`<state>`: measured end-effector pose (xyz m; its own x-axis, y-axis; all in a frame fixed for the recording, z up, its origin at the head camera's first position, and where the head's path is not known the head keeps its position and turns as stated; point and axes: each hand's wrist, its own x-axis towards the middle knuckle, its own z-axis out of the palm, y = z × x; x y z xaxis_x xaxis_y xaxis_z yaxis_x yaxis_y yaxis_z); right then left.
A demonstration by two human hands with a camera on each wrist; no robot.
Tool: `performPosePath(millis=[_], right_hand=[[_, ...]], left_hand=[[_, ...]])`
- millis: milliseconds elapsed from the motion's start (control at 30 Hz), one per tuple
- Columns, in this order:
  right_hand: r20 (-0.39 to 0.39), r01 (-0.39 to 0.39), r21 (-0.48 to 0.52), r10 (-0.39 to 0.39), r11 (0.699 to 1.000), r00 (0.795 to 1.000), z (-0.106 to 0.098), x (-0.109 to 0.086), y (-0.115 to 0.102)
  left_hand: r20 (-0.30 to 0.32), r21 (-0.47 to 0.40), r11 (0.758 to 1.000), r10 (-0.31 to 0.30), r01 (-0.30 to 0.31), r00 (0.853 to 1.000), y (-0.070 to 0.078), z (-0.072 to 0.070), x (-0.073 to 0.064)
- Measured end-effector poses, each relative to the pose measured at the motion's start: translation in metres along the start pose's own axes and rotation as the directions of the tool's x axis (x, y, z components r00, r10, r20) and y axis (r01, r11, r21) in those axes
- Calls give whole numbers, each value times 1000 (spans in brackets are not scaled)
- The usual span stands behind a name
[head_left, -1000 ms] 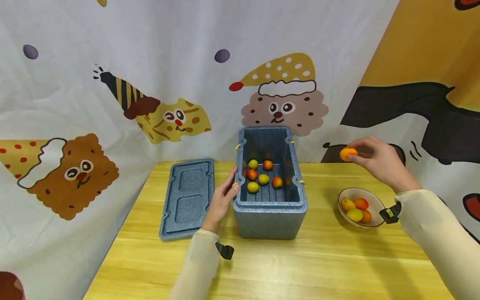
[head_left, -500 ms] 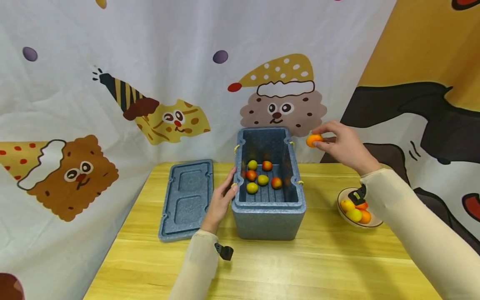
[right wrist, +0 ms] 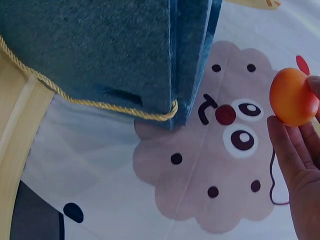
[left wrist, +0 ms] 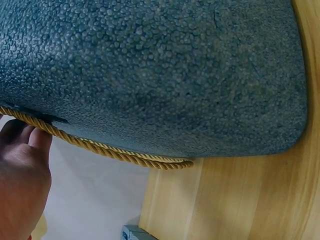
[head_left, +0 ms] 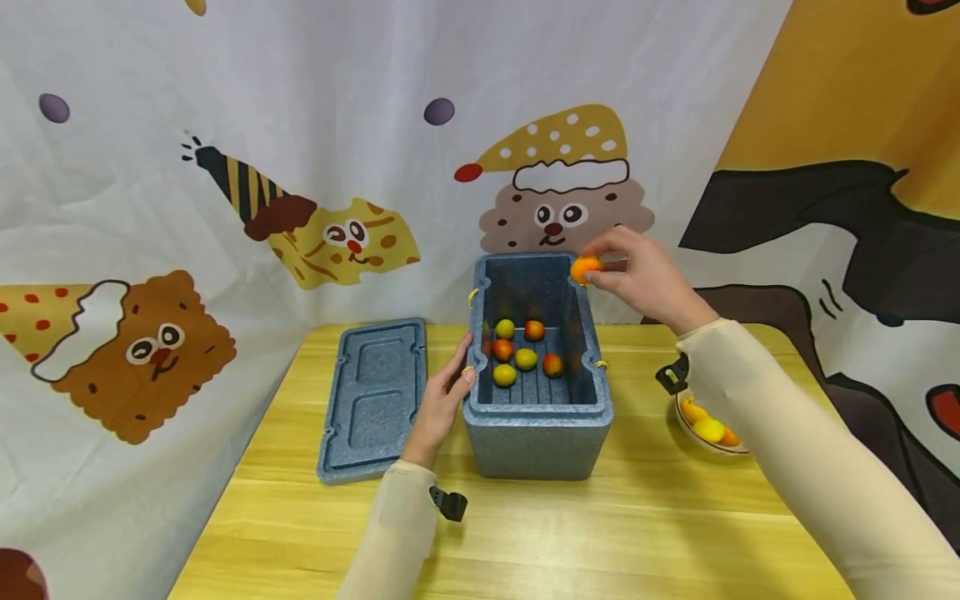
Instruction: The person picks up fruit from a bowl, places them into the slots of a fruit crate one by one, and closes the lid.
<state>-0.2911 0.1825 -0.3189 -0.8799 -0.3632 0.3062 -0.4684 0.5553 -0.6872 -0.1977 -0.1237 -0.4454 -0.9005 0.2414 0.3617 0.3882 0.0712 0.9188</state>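
Note:
My right hand [head_left: 648,279] pinches a small, smooth orange-red fruit [head_left: 583,269] between thumb and fingertips, near the back right corner of a grey-blue foam box [head_left: 536,450]. In the right wrist view the egg-shaped fruit [right wrist: 291,97] shows at the fingertips, apart from the box. On the box floor lie several small fruits, some yellow like this one [head_left: 504,375], others red-orange like the fruit [head_left: 552,365] at the right. My left hand [head_left: 437,408] rests along the box's left side, by the yellow rope [left wrist: 115,152]; its fingertips are partly hidden.
A matching lid [head_left: 375,400] lies on the wooden table [head_left: 525,533], left of the box. To the right stands a bowl [head_left: 716,451] with several yellow and orange fruits, partly covered by the right sleeve [head_left: 795,433]. A printed cloth [head_left: 360,100] hangs behind.
My right hand has carried the orange-red fruit leftward from above the bowl's side to the box's back right corner. The left hand has stayed against the box.

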Motion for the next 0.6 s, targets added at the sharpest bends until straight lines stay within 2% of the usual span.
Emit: performPosePath(millis=[400,600], right_hand=[[46,23,-1,-23,1000,999,9,23,-11],[89,-13,15,11,1000,996,16,31,-14]], left_hand=[[-1,5,1000,-11,11,1000,1,1,1],[1,10,1000,-13,13,1000,-1,1,-1]])
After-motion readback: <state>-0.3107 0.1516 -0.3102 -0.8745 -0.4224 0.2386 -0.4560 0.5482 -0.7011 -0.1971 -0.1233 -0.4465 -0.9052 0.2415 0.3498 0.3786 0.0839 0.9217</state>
